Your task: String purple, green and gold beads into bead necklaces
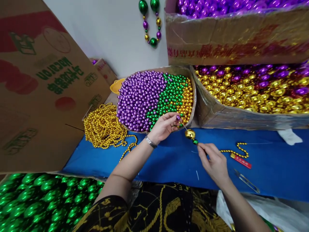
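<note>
My left hand (pixel 166 125) is closed in a pinch on a small purple bead (pixel 178 118), just over the near rim of a box of small beads. A thin pale string (pixel 184 125) runs from there down to a large gold bead (pixel 190 134). Directly below the gold bead sits a small green bead (pixel 195 141). My right hand (pixel 213 161) pinches the string close under that green bead. The box (pixel 195 96) behind my left hand holds purple, green and gold beads in separate patches.
Gold bead strands (pixel 103 127) are heaped on the blue cloth (pixel 166 161) at left. A red lighter (pixel 242 160) and thread snips (pixel 247 181) lie at right. Boxes of gold and purple beads (pixel 243 93) stand behind, large green beads (pixel 48 203) front left. A sample necklace (pixel 153 42) hangs on the wall.
</note>
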The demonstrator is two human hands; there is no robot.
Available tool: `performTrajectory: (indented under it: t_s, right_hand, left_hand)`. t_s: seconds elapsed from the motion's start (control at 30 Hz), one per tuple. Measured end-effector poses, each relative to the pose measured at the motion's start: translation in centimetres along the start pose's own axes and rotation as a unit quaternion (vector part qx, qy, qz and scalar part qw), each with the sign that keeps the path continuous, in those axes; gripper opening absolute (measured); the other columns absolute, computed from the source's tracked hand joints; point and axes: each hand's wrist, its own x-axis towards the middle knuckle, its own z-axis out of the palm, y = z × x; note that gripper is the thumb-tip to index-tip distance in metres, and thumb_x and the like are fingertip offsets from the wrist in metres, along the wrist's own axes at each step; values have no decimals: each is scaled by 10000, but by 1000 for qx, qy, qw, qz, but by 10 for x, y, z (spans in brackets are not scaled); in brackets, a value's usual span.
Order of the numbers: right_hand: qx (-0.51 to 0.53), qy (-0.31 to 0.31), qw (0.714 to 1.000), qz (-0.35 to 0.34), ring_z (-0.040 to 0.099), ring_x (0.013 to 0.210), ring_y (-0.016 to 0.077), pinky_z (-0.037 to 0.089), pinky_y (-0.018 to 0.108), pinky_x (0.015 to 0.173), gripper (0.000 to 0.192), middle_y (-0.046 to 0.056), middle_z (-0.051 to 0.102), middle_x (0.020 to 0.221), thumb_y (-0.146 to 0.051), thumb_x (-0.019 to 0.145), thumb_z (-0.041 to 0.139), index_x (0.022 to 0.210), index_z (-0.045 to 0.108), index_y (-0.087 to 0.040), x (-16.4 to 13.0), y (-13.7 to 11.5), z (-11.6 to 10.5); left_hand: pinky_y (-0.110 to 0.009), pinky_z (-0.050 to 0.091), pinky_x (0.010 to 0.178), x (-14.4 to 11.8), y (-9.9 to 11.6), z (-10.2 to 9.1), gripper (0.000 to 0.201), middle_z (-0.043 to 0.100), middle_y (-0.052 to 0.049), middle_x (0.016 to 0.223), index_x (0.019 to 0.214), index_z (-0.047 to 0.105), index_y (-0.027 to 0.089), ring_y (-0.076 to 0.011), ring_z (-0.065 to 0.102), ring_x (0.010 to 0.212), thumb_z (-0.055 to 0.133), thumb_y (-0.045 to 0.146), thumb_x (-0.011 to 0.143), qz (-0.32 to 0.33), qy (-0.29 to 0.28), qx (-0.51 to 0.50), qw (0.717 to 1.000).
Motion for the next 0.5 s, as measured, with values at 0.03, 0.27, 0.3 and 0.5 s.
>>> performTrajectory:
  t_s: [0.03,0.27,0.3,0.5]
  right_hand:
    - [0,1,1000,-1,661,728,116,539,219,715,146,33,680,852,-168,929,568,1023,677,-192,0,0,0]
    - [-7,-9,1000,-7,662,747,119,539,225,723,160,41,679,868,-154,929,569,1050,668,-186,-5,2,0]
    - [-8,-10,1000,-9,660,746,119,538,224,721,163,43,677,867,-151,928,570,1055,667,-184,-5,3,0]
    - [-2,-17,999,34,668,771,142,550,256,742,157,47,681,880,-214,947,547,1066,650,-211,-15,8,9]
  left_hand:
    - [-206,487,580,-1,-1,1,309,674,-21,854,944,678,153,-96,631,707,824,286,707,3,-2,-3,1000]
    - [-205,489,576,-4,-5,2,309,646,5,825,931,673,153,-93,632,707,840,253,690,28,-1,10,1000]
    - [-204,487,575,-4,-5,2,310,642,5,816,928,673,152,-93,630,708,840,250,687,33,1,17,999]
    - [-190,489,635,-10,-16,6,338,638,7,784,931,665,153,-72,592,699,853,233,662,127,3,156,980]
